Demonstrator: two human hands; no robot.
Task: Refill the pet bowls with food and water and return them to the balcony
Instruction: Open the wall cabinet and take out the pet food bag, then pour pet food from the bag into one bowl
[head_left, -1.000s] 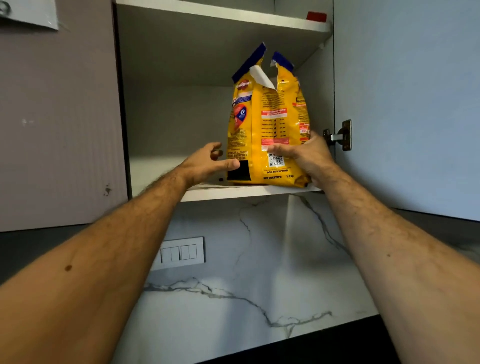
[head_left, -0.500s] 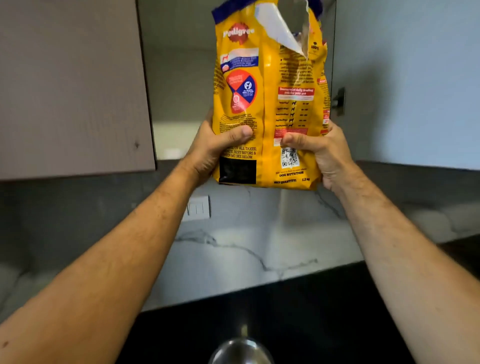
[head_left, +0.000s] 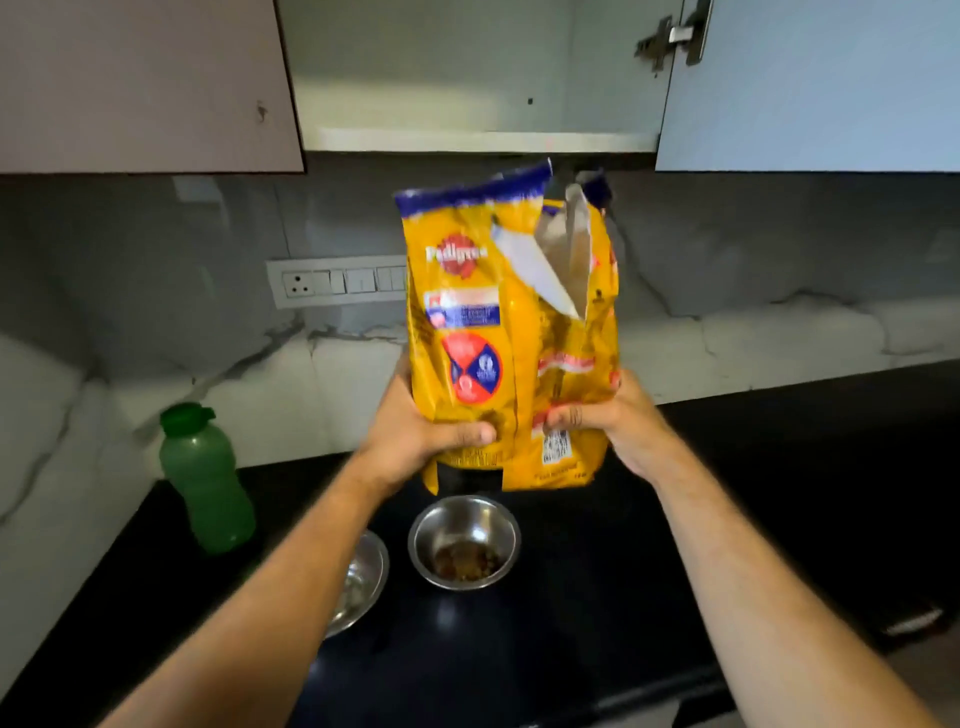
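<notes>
Both hands are up in front of the person now, and between them hangs the yellow dog-food bag (head_left: 506, 332), upright, above the black surface (head_left: 779, 493). The left hand (head_left: 415, 436) wraps the bag's lower left side, thumb pressed across the front; the right hand (head_left: 618, 421) clamps the lower right corner, fingers curled round it.

That bag looks soft and crinkly, floppy up top where the torn mouth gapes and shows silver lining. I'd judge the weight sits low, in loose kibble that will shift on tipping, so a grip low on both sides suits it, with one hand free to move near the torn mouth to steer the pour.

Writing: the red-and-white badge reads "Pedigree". The smaller print and the panels below are too blurred to read.

Directly under the bag stands a steel bowl (head_left: 464, 540) with a little brown kibble in the bottom. A second steel bowl (head_left: 358, 582) sits just to its left, half hidden by the forearm. A green bottle (head_left: 205, 478) stands further left, cap on. The cupboard (head_left: 478, 78) overhead hangs open.
</notes>
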